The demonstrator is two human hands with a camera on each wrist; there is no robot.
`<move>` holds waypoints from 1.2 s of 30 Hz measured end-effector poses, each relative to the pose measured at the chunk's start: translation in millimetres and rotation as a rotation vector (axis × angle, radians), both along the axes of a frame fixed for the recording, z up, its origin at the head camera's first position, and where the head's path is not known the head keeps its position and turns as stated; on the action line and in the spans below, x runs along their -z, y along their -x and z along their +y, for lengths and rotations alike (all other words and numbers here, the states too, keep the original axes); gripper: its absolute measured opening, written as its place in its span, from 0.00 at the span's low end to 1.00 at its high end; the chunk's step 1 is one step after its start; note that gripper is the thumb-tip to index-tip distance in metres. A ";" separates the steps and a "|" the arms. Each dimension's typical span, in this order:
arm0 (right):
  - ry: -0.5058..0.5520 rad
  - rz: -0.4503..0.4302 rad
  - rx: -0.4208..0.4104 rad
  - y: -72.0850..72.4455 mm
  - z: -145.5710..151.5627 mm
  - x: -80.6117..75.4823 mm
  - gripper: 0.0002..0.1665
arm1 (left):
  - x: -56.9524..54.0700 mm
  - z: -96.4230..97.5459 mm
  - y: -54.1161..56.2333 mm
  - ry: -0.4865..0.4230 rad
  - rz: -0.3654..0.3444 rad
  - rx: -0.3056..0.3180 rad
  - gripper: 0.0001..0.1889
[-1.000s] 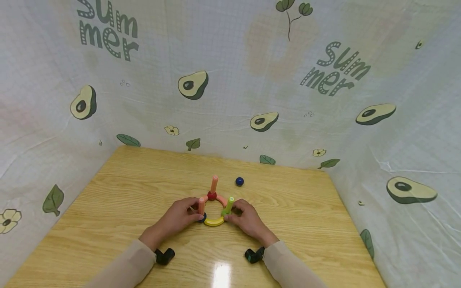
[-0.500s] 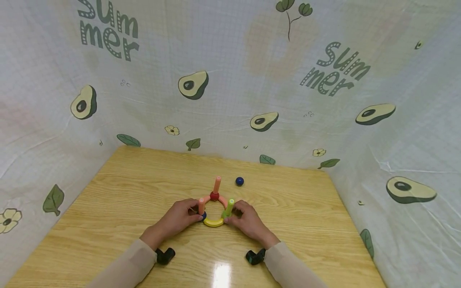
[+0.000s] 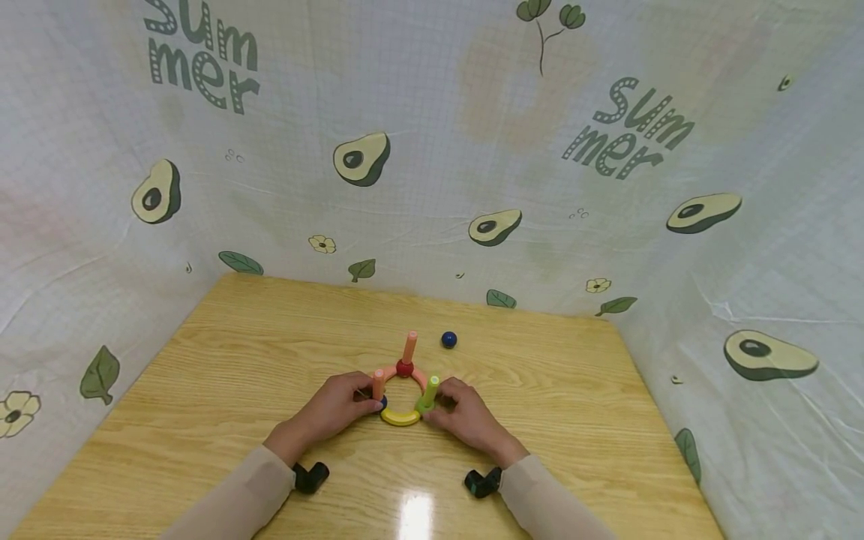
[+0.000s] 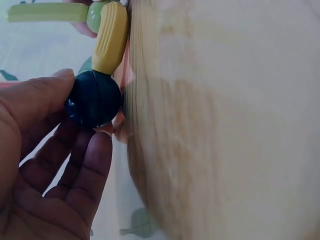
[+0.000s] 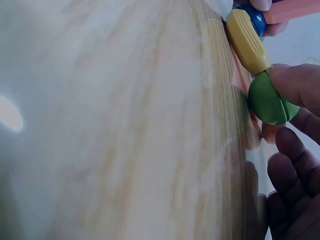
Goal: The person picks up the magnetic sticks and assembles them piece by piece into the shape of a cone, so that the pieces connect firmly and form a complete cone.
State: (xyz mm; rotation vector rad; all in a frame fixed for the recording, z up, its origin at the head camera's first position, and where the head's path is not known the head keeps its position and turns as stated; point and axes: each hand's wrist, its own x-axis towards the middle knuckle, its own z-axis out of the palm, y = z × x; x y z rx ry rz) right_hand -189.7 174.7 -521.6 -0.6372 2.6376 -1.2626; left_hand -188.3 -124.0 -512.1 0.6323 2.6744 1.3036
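Note:
In the head view, several toy balls, curved bars and upright rods are joined in a ring on the table. At its left corner my left hand (image 3: 331, 409) pinches a dark blue ball (image 4: 95, 99), which bears a pink rod (image 3: 379, 385). My right hand (image 3: 468, 415) holds a green ball (image 5: 270, 99) between thumb and fingers; a light green rod (image 3: 431, 390) rises from it. A yellow curved bar (image 3: 400, 418) joins these two balls along the near side. At the back, a red ball (image 3: 405, 368) carries another pink rod (image 3: 409, 348), with pink curved bars (image 3: 420, 379) on both sides.
A loose dark blue ball (image 3: 448, 340) lies on the wooden table (image 3: 574, 397) behind the ring. Printed cloth (image 3: 432, 150) hangs behind the table and along both sides. Black wrist cameras (image 3: 482, 484) sit on both wrists.
The red ball and its pink rod have shifted slightly right, and the ring has turned a little. Both hands keep their hold, the right drifting slightly right and nearer.

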 end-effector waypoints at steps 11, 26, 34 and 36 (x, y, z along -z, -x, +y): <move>-0.017 -0.024 -0.022 -4.2 2.3 1.4 0.11 | -0.7 -2.2 1.7 -0.017 -0.029 0.054 0.10; -0.028 -0.010 -0.045 -10.8 6.2 -0.9 0.13 | 1.1 1.4 0.0 -0.016 -0.027 0.069 0.08; -0.041 0.008 -0.045 -9.5 7.0 1.6 0.12 | 3.5 3.0 0.6 -0.008 -0.026 0.060 0.07; -0.040 0.009 -0.046 -9.1 6.8 2.1 0.12 | 3.2 3.2 0.4 -0.001 -0.019 0.058 0.06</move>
